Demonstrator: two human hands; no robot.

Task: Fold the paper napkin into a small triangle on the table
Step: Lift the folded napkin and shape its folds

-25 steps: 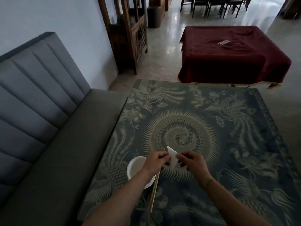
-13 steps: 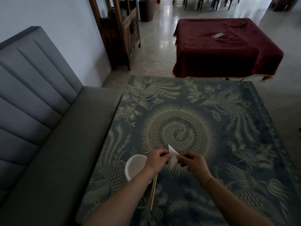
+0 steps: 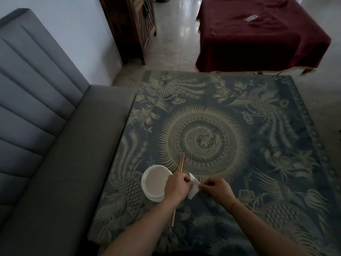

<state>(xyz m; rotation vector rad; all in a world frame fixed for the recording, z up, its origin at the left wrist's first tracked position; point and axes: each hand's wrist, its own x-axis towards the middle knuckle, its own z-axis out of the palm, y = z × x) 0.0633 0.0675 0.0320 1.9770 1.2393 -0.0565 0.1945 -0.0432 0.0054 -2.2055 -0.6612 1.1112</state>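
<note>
The fingers (image 3: 186, 180) of the left hand (image 3: 176, 187) pinch the left edge of a white paper napkin (image 3: 194, 185); the fingers of the right hand (image 3: 216, 188) pinch its right corner, curled in close together; the napkin, already folded into a small pointed shape, sits between the two hands at the near middle of the table (image 3: 258, 145), though whether it touches the surface cannot be told; both bare forearms reach in from the bottom edge. Just left of the left hand stands a white bowl (image 3: 155, 182), round and shallow, its pale inside showing nothing in it; the left wrist partly covers its right rim. A pair of wooden chopsticks (image 3: 180, 163) lies lengthwise beside the bowl, passing under the left hand. The table wears a dark cloth patterned with pale birds and a central spiral. A grey padded bench (image 3: 46, 135) runs along the left; a second table under a dark red cloth (image 3: 258, 34) stands beyond, well apart.
</note>
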